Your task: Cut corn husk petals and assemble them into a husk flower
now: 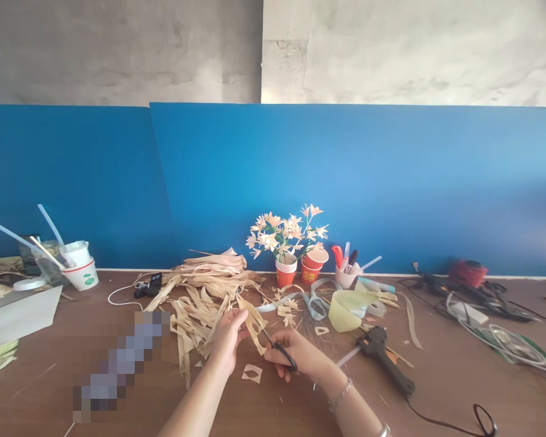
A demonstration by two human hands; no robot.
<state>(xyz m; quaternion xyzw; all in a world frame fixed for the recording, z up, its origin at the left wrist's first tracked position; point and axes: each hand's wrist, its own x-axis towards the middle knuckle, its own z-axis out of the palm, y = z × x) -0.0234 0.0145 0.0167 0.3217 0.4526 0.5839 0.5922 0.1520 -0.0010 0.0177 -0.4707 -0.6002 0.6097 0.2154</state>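
Observation:
Between finger and thumb, my left hand (227, 340) grips a strip of dried corn husk (253, 320) that hangs toward the right. My right hand (291, 353) is closed on a pair of scissors (281, 352) with black handles; the dark blades reach up to the husk strip and seem to touch it. On the table below the hands lies a husk scrap (252, 373) with a hole cut out of it. Beyond my left hand spreads a loose heap of dried husks (213, 273).
Paper cups (286, 273) with pale husk flowers (277, 232) stand against the blue partition (346, 176). A glue gun (386, 361) with a trailing cord lies at right, near yellow-green ribbon (346, 311). A pen cup (346, 276) stands behind. Cables (505, 340) tangle at far right; a white cup (82, 274) stands left.

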